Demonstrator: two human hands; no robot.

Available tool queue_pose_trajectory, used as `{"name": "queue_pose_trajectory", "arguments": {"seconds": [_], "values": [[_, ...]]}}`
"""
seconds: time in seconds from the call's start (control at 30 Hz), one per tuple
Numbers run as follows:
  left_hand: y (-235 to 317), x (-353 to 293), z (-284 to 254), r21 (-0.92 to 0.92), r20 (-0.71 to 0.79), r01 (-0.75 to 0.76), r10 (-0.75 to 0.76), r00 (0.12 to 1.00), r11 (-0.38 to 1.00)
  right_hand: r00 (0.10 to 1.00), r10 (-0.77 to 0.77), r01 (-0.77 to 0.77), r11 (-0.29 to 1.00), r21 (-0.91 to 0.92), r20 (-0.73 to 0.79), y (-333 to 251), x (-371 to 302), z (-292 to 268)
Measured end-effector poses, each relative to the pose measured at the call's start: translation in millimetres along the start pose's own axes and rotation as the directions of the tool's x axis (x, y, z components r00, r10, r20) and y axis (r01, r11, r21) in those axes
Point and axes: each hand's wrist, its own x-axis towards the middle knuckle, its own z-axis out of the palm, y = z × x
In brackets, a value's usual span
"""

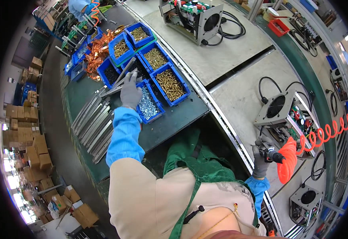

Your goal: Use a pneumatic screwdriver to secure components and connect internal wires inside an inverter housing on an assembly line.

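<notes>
My left hand (131,95), in a grey glove and blue sleeve, reaches over the parts bins, its fingers closed about a grey metal strip (118,87). That strip lies tilted across the bin edges; the fingertips are partly hidden. Just beside it sits a blue bin of silver washers or nuts (147,104). A pile of similar metal strips (94,125) is spread on the green bench. Off to the right, my gloved right hand (260,161) grips a black and silver power screwdriver (272,155), close to an open device chassis with a fan (279,109).
Blue bins of brass fasteners (170,85) stand by the line's metal edge. Copper-coloured parts (98,53) lie beyond. A red coiled hose (329,133) stretches from the right. Other chassis (194,20) with black cables sit on the line. A person in blue (78,8) works far off.
</notes>
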Motion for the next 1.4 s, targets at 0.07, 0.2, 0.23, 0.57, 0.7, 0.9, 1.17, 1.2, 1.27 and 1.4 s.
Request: {"name": "queue_pose_trajectory", "arguments": {"seconds": [0.07, 0.2, 0.23, 0.57, 0.7, 0.9, 1.17, 1.2, 1.27, 1.4], "values": [[-2, 19, -14, 0.013, 0.150, 0.019, -0.021, 0.988, 1.000, 0.997, 0.051, -0.054, 0.997, -0.051, -0.059, -2, 3, 1], [-11, 32, -21, 0.088, 0.354, -0.118, 0.080, 0.932, 0.989, 0.973, 0.088, -0.095, 0.995, -0.020, -0.213, 7, 4, -9], [-13, 35, -20, 0.112, 0.385, -0.198, 0.141, 0.912, 0.974, 0.968, 0.120, -0.090, 0.985, 0.145, -0.218, 9, 5, -9], [16, 55, -6, -0.027, 0.253, -0.146, 0.148, 0.956, 0.989, 0.960, 0.071, 0.009, 0.959, 0.284, -0.271, 18, 9, -14], [19, 76, 20, 0.281, 0.547, -0.161, -0.020, 0.837, 0.946, 0.937, 0.200, -0.108, 0.945, 0.308, -0.287, 16, 5, -20], [61, 54, -3, 0.076, 0.293, -0.177, 0.148, 0.945, 0.981, 0.917, 0.117, -0.020, 0.969, 0.248, -0.383, 32, 5, -17], [157, -61, 29, -0.078, 0.522, -0.585, 0.533, 0.666, 0.808, 0.912, 0.160, -0.070, 0.968, 0.240, -0.378, 33, 15, -13], [157, -65, 40, -0.079, 0.520, -0.586, 0.535, 0.666, 0.807, 0.914, 0.165, -0.074, 0.966, 0.250, -0.369, 36, 15, -15], [156, -73, 60, 0.017, 0.436, -0.579, 0.515, 0.738, 0.815, 0.919, 0.200, -0.111, 0.958, 0.263, -0.340, 33, 14, -19], [154, -81, 64, -0.032, 0.480, -0.454, 0.412, 0.775, 0.891, 0.932, 0.240, -0.147, 0.935, 0.323, -0.271, 25, 16, -28]]}}
